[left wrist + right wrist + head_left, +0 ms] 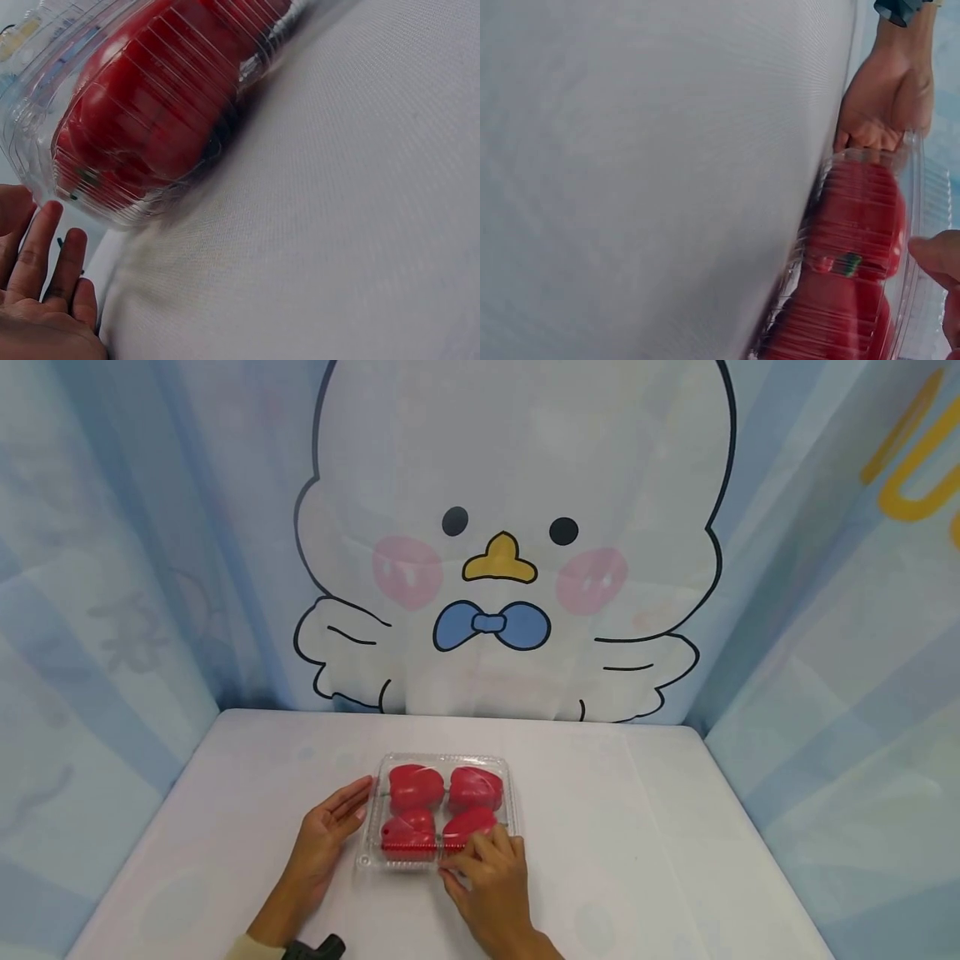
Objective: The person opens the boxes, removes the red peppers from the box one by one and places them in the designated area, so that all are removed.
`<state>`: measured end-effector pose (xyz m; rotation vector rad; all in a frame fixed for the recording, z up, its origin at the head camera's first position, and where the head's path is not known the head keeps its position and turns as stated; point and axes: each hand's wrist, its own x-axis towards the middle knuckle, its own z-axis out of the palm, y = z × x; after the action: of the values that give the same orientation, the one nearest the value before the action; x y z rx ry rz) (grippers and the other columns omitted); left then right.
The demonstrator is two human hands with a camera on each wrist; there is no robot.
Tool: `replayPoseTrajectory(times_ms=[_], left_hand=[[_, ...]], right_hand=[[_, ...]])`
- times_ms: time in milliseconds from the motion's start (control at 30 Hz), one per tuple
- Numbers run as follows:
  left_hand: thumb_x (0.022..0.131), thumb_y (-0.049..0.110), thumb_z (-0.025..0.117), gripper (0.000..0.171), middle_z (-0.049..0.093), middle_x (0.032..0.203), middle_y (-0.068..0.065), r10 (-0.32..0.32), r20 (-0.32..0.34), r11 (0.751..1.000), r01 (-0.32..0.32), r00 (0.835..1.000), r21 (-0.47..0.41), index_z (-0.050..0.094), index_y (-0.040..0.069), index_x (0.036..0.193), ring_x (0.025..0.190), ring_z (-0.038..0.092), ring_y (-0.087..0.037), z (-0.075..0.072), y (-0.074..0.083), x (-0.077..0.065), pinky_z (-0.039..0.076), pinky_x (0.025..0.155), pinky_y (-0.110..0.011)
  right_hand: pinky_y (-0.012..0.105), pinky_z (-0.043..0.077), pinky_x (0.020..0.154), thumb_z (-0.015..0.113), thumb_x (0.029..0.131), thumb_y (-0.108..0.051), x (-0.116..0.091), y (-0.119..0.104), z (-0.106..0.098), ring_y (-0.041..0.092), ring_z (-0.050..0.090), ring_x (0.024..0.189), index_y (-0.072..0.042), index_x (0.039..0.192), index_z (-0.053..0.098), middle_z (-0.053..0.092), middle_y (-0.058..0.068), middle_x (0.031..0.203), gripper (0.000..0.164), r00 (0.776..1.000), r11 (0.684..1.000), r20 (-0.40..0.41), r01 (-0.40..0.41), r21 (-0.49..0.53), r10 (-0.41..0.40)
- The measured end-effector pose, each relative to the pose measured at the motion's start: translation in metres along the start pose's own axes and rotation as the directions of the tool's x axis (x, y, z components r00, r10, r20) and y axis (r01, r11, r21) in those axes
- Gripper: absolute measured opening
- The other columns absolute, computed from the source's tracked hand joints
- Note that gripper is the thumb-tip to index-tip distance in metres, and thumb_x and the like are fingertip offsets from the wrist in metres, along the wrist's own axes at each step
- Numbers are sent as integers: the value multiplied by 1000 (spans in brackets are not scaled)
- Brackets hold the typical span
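Note:
A clear plastic clamshell box (512, 802) stands on the table, its ribbed walls also visible in both wrist views. Inside it sit several red pieces that look like bell peppers (416, 789), and a bit of green shows on one pepper (859, 202) in the right wrist view. My left hand (326, 835) rests against the box's left side, its fingers extended along the wall. At the front right, my right hand (491, 885) pinches the rim with thumb and curled fingers; part of the nearest pepper is hidden behind that hand.
The white-covered table (637, 827) extends around the box. A pale blue curtain (825, 693) with a cartoon bird closes off the back and both sides. A black device (318, 947) sits at my left wrist.

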<state>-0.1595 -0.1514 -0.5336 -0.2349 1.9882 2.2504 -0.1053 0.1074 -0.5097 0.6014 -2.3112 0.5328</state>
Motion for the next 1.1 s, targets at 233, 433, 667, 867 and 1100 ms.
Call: replayPoseTrajectory(times_ms=[233,433,667,867,1100], left_hand=[[108,14,61,52,51,165,-5,-2,12,1000,2,1000,22,48,14,159,134,56,9,-1,2,0,48,108,-10],[108,18,63,54,51,165,-5,-7,13,1000,6,1000,20,49,15,159,136,56,6,-2,2,-1,49,108,-11],[106,18,66,53,53,163,-7,1,5,1000,-1,1000,24,52,13,157,147,54,-12,0,-1,-2,50,107,-12],[106,16,66,52,52,163,-7,18,23,999,-18,1000,34,52,11,156,155,46,-25,1,-1,-2,49,108,-13],[102,6,69,55,54,163,-5,27,19,997,-28,999,77,54,10,154,157,43,-23,1,0,-4,44,111,-11]], right_hand=[[26,34,72,106,60,-21,2,2,1,7,48,81,-23,77,84,57,-9,76,28,998,998,-6,61,-29,-61],[26,36,72,105,61,-21,3,2,2,8,50,83,-22,77,81,59,-7,78,29,994,992,-15,111,-54,-112],[26,36,73,101,67,-20,2,2,2,10,52,84,-22,78,77,61,-8,81,27,995,994,-4,99,-53,-100],[27,37,77,99,71,-20,1,2,1,11,54,88,-23,81,76,63,-8,84,26,997,995,-3,83,-58,-83],[29,39,78,98,72,-19,3,1,-1,14,54,88,-18,85,75,63,-5,88,27,997,995,-12,82,-48,-83]])
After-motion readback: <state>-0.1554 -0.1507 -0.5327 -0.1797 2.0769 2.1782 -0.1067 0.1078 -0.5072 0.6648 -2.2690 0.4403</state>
